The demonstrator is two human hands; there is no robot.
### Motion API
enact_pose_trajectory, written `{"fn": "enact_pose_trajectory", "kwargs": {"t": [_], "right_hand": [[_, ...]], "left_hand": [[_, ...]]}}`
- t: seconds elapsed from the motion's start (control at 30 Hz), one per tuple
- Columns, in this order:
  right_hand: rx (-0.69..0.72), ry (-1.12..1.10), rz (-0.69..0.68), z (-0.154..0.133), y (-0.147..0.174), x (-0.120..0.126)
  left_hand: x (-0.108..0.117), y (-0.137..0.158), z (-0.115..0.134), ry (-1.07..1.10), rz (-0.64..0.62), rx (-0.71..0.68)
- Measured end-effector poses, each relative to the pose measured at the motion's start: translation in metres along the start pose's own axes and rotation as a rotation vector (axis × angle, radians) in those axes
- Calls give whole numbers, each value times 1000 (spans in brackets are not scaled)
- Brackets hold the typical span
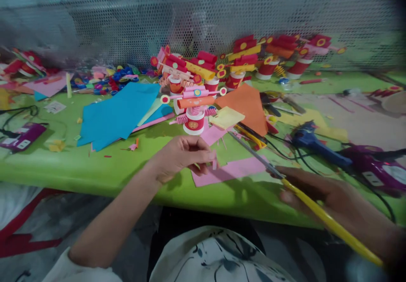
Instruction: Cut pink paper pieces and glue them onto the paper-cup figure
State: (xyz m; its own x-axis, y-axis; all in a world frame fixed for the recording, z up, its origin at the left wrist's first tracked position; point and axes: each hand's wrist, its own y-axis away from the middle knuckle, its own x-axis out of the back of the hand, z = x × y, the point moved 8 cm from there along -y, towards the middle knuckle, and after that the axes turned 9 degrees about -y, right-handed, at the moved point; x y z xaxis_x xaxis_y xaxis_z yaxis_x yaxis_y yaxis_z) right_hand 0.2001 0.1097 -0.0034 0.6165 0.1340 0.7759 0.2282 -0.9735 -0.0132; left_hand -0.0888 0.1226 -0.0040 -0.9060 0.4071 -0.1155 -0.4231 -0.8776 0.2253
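My left hand (182, 159) pinches a small pink paper piece (215, 161) between thumb and fingertips, above the table's front part. My right hand (330, 201) grips a pair of yellow-handled scissors (304, 199), whose thin metal blades point up and left and look closed. Beneath both hands lies a pink paper strip (233, 172), flat on the green tabletop. Just behind my left hand stands a red-and-white paper cup figure (194, 121) with pink folded arms and rolled paper on top. A pale yellow paper piece (227, 118) lies beside it.
Several similar cup figures (236, 78) line the back by a perforated metal panel (203, 15). Blue sheets (122, 108) lie left, an orange sheet (249, 104) right. A blue glue gun (320, 144) with cables and a purple device (377, 167) sit at the right.
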Motion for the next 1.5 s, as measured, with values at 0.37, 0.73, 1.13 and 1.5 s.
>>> {"fn": "enact_pose_trajectory", "kwargs": {"t": [0.37, 0.73, 1.13, 1.5], "right_hand": [[220, 330, 78, 4, -11, -15], [352, 547, 38, -14, -16, -9], [347, -260, 148, -89, -30, 5], [295, -564, 131, -104, -48, -11]], "left_hand": [[0, 3, -9, 150, 527, -243], [-29, -6, -17, 401, 750, -225], [-49, -13, -19, 394, 804, -233], [-60, -14, -21, 389, 714, -221]]}}
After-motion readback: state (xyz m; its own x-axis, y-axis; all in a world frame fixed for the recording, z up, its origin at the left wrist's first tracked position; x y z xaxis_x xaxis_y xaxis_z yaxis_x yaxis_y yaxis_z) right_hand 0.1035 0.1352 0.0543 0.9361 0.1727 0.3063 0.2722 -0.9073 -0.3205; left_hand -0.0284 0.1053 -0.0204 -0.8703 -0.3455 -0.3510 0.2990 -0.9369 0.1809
